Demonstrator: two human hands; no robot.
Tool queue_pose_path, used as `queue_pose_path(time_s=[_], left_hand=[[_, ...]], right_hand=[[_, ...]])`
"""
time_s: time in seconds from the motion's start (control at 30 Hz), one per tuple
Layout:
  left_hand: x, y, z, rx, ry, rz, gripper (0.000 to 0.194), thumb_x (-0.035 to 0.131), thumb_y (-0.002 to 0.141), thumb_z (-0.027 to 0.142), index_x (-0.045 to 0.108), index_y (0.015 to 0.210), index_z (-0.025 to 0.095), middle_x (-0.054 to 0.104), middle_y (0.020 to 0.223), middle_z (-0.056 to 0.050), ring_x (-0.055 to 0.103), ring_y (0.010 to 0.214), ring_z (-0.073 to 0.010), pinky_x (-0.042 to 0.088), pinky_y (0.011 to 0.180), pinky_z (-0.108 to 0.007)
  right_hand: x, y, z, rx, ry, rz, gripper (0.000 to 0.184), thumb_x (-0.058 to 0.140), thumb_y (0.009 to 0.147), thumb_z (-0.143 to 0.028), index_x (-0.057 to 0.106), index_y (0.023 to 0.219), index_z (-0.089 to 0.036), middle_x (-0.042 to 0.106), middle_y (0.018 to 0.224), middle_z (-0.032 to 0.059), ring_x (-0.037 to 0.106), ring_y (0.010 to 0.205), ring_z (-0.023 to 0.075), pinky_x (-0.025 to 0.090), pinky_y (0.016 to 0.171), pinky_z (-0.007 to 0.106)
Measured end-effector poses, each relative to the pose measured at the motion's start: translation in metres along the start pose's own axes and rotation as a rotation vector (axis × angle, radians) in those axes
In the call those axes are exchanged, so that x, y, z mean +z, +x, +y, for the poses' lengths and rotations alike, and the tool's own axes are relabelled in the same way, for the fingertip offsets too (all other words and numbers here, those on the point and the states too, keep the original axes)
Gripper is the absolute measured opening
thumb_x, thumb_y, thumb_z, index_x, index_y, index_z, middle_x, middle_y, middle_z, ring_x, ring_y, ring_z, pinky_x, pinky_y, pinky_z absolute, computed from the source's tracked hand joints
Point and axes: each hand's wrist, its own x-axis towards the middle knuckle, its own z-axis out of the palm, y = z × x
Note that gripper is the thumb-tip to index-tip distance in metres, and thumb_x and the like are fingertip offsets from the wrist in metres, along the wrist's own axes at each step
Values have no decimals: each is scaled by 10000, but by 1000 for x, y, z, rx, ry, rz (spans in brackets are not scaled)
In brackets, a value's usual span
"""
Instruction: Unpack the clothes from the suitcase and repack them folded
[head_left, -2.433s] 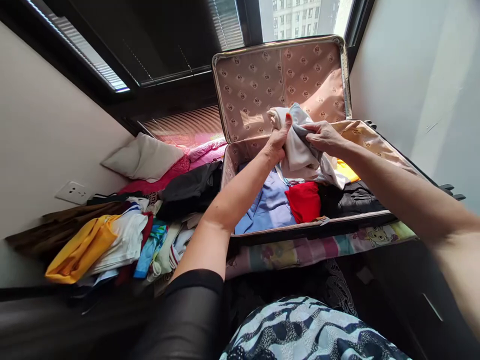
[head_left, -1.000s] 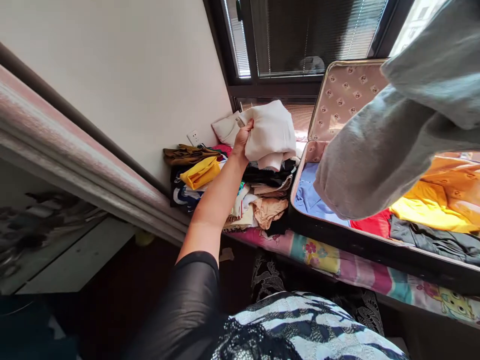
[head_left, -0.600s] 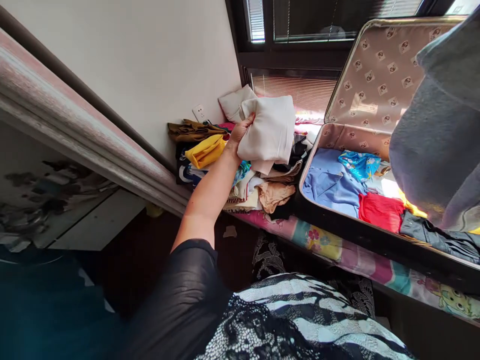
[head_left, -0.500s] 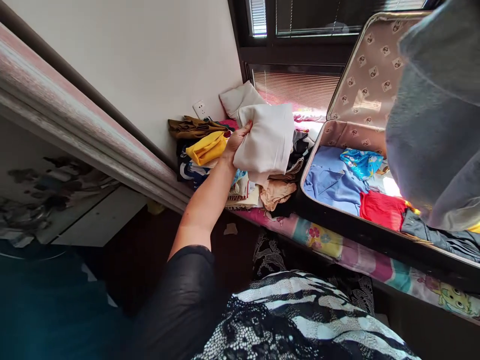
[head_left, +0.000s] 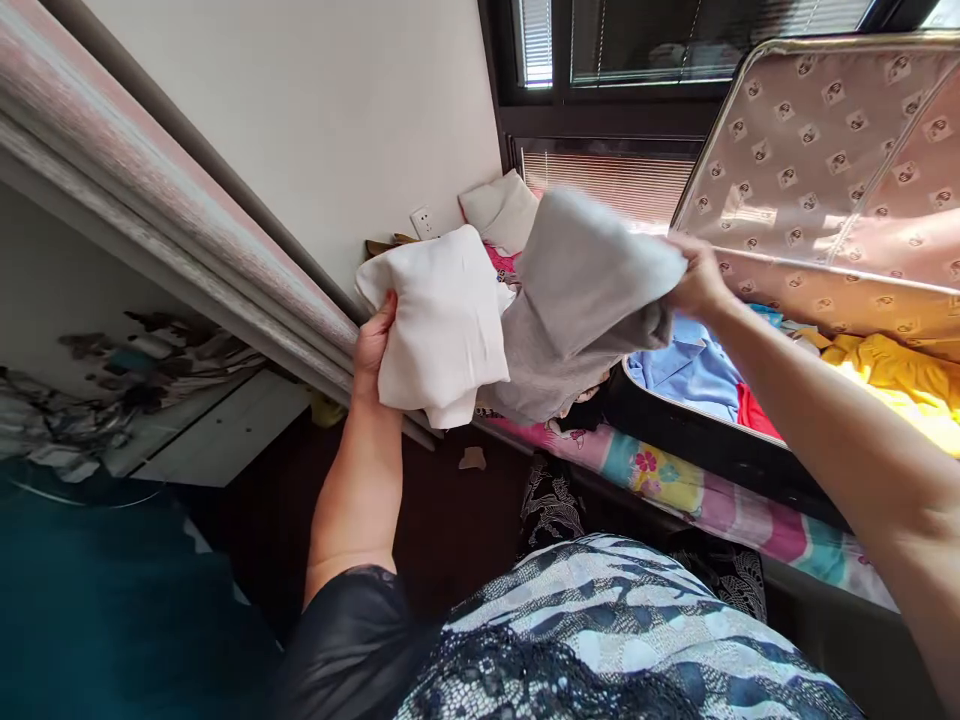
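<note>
Folded white cloth (head_left: 446,320) is gripped at its left edge by my left hand (head_left: 373,345), thumb on top and the other fingers hidden beneath. My right hand (head_left: 697,275), slightly blurred, clasps the right end of a grey garment (head_left: 570,310). That garment hangs partly unfolded beside the white cloth, its near part drooping lower. Both pieces are held in the air over the clothes pile, which they mostly hide. To the right lies the open suitcase (head_left: 679,415), with a blue garment (head_left: 686,370) and a yellow garment (head_left: 892,375) inside.
The suitcase lid (head_left: 817,150) leans back by the window. A patterned pad (head_left: 660,470) runs under the suitcase along the ledge. At the left are a curtain (head_left: 172,220) and a white cabinet (head_left: 217,430). A pale cushion (head_left: 501,212) rests against the wall corner.
My left hand has moved left with the white cloth. The grey garment has swung from the far right to the middle, and my right hand now shows holding it.
</note>
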Motion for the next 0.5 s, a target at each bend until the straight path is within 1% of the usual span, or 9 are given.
queue_pose_path(time_s=[0.07,0.1,0.13,0.17,0.23,0.3,0.4,0.43,0.5], left_hand=[[-18,-4,-2,21,2,26,212,650,973,443,860,1002,460,784,1186,197,535,1539,-186,611,1123,-363],[-26,-6,-4,37,13,30,197,668,953,442,862,986,463,791,1165,188,531,1541,-200,605,1139,-384],[-33,-7,-7,54,25,32,186,681,938,438,864,966,458,800,1141,173,532,1542,-214,598,1153,-403],[-40,-8,-10,67,35,35,178,688,929,433,865,944,450,809,1115,160,535,1540,-224,593,1164,-416],[-50,-12,-16,66,56,41,185,675,944,436,856,906,443,828,1068,149,548,1535,-228,587,1176,-424],[-55,-16,-21,43,60,47,238,625,994,441,845,905,419,846,1036,131,573,1522,-235,587,1187,-436],[-52,-20,-27,-22,-4,40,302,554,1072,399,836,1042,296,873,1045,28,641,1468,-272,575,1223,-451],[-48,-20,-29,-43,-34,36,308,540,1090,373,821,1101,245,876,1047,-10,675,1433,-278,575,1226,-443],[-35,-17,-34,-84,-77,27,311,515,1115,330,779,1189,183,871,1024,-55,740,1348,-274,587,1211,-421]], right_hand=[[26,-6,16,-142,-304,-328,470,656,917,-141,767,1371,-183,768,1203,118,670,1193,267,530,1064,390],[39,-9,22,-182,-480,-491,512,655,907,-127,766,1399,-216,769,1233,118,688,1174,273,536,1045,393],[50,-11,26,-214,-656,-602,544,643,924,-126,751,1442,-252,763,1277,126,703,1161,276,536,1025,392],[60,-13,28,-243,-814,-664,570,622,955,-132,720,1496,-286,748,1331,143,713,1159,280,532,1010,394],[78,-17,26,-281,-1039,-708,603,575,1010,-154,648,1582,-328,706,1413,190,722,1176,313,531,989,428],[94,-25,22,-293,-1135,-735,579,550,1029,-176,647,1580,-322,677,1447,233,706,1229,382,538,987,521],[127,-47,21,-177,-1183,-744,443,540,1029,-205,752,1417,-166,648,1468,309,629,1348,503,504,1029,716],[140,-57,23,-128,-1185,-744,425,540,1030,-212,761,1377,-107,635,1477,337,603,1384,521,486,1060,746],[167,-77,30,-48,-1181,-748,455,554,1024,-213,733,1402,-34,613,1493,375,579,1429,525,486,1108,738]])
